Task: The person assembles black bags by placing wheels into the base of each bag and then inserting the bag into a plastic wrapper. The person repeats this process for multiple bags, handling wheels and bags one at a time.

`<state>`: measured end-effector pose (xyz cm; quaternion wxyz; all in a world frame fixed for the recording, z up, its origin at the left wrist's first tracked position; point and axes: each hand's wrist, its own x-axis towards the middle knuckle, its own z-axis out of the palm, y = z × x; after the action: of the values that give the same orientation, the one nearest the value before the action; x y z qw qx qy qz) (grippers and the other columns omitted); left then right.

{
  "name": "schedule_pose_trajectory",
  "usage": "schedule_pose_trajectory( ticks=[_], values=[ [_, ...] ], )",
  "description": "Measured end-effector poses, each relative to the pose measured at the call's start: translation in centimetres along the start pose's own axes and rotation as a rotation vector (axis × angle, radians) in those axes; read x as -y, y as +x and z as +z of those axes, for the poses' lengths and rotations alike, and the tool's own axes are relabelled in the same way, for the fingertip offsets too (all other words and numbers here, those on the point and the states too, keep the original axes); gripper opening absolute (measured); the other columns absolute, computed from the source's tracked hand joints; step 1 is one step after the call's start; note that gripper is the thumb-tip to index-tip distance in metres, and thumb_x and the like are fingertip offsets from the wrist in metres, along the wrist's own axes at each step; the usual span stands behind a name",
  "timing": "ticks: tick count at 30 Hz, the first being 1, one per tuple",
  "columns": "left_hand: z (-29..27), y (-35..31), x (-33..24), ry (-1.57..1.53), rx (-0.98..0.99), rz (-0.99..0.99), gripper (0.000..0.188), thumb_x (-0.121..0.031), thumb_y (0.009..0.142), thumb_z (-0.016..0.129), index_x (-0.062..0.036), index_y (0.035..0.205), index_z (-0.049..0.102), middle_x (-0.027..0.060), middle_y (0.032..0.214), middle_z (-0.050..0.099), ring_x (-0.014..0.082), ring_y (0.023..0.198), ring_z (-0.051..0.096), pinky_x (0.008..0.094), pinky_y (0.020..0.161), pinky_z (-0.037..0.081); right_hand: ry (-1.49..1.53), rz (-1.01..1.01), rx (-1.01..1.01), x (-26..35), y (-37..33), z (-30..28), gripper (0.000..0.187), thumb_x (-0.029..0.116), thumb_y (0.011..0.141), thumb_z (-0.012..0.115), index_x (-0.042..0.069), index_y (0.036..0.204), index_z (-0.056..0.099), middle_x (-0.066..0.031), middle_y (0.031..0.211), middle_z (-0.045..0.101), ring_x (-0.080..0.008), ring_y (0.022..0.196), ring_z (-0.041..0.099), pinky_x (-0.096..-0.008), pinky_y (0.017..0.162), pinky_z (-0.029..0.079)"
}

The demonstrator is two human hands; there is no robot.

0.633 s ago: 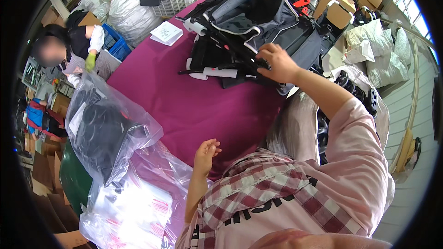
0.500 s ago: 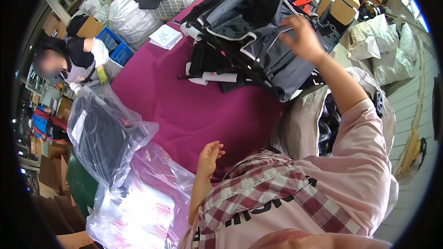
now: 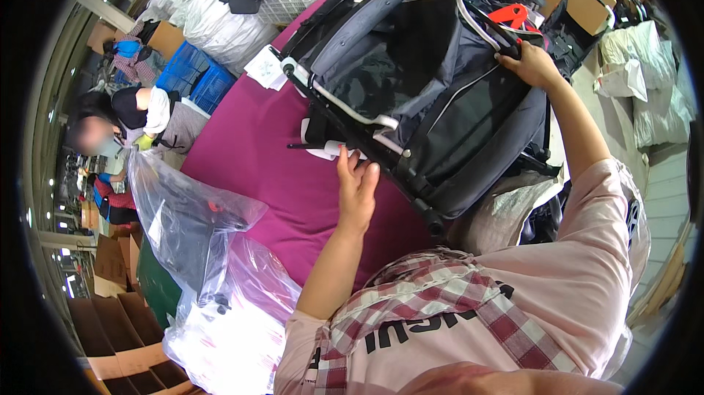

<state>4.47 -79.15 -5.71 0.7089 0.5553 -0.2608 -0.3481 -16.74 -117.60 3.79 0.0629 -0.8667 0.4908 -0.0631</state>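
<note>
A folded stroller (image 3: 469, 109) with black and grey fabric, pale piping and a dark tube frame lies across the far right of the table. My right hand (image 3: 534, 67) grips its far right edge, beside a red plastic part (image 3: 510, 15); the fingertips are partly hidden there. Below the near frame tube, my left hand (image 3: 356, 191) is raised with fingers apart. Its fingertips come close to the tube and a white-ended rod (image 3: 323, 149); whether they touch is unclear. Nothing shows in that palm.
A purple cloth (image 3: 242, 147) covers the table. Clear plastic bags (image 3: 187, 212) lie at the left, where a co-worker's gloved hand (image 3: 144, 141) holds one. White papers (image 3: 265, 69), blue crates (image 3: 192, 76) and sacks (image 3: 220, 25) stand farther back. Another sack (image 3: 499, 223) stands by my right side.
My right hand has gone from above the fabric to the stroller's far right edge and closed there. My left hand has risen toward the frame. The stroller has turned slightly and sits nearer.
</note>
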Motion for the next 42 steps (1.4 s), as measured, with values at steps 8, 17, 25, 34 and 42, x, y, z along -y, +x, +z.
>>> schedule_pose_trajectory(
  ticks=[8,17,25,34,42],
  values=[
    [0.5,2.9,6.5,0.092,-0.279,-0.135,0.086,-0.009,0.089,0.068,0.0020,0.150,0.009,0.0186,0.140,0.041,0.0270,0.128,0.045,0.0356,0.108,0.036,0.468,0.188,0.259,-3.7,0.9,-0.9,0.082,0.073,0.078,0.063,-0.004,0.105,0.065,-0.0165,0.096,0.067,-0.0237,0.090,0.064,-0.0375,0.080,0.050],
    [-0.7,3.8,10.8,0.290,-0.052,0.169,0.076,-0.020,0.094,0.054,0.0070,0.149,0.010,0.0262,0.145,0.033,0.0362,0.135,0.037,0.0393,0.113,0.028,0.741,0.032,0.118,-1.1,14.7,4.2,0.076,0.071,0.085,0.055,0.011,0.131,0.059,-0.0146,0.121,0.064,-0.0284,0.115,0.058,-0.0417,0.100,0.041],
    [-0.5,3.2,9.2,0.243,-0.053,0.134,0.081,-0.018,0.093,0.055,0.0071,0.150,0.004,0.0270,0.147,0.031,0.0356,0.137,0.034,0.0391,0.114,0.025,1.216,0.281,0.551,-3.5,22.3,7.7,0.115,0.087,0.071,0.053,0.005,0.149,0.034,-0.0160,0.156,0.031,-0.0322,0.144,0.026,-0.0455,0.115,0.021],
    [-0.7,2.4,8.7,0.346,-0.125,0.117,0.077,-0.006,0.091,0.051,0.0050,0.151,0.003,0.0255,0.146,0.030,0.0340,0.138,0.031,0.0383,0.114,0.025,1.207,0.085,0.492,-3.3,22.7,15.3,0.062,0.068,0.090,0.051,0.016,0.123,0.061,-0.0081,0.099,0.067,-0.0223,0.087,0.063,-0.0388,0.071,0.051],
    [-2.2,1.8,13.4,0.179,-0.101,-0.067,0.056,-0.008,0.095,0.056,-0.0022,0.144,0.031,0.0141,0.134,0.051,0.0244,0.126,0.048,0.0329,0.106,0.037,0.582,-0.496,0.302,2.9,11.6,1.5,0.043,0.013,0.090,0.058,0.004,0.132,0.055,-0.0051,0.113,0.062,-0.0191,0.106,0.056,-0.0322,0.098,0.043]
  ],
)
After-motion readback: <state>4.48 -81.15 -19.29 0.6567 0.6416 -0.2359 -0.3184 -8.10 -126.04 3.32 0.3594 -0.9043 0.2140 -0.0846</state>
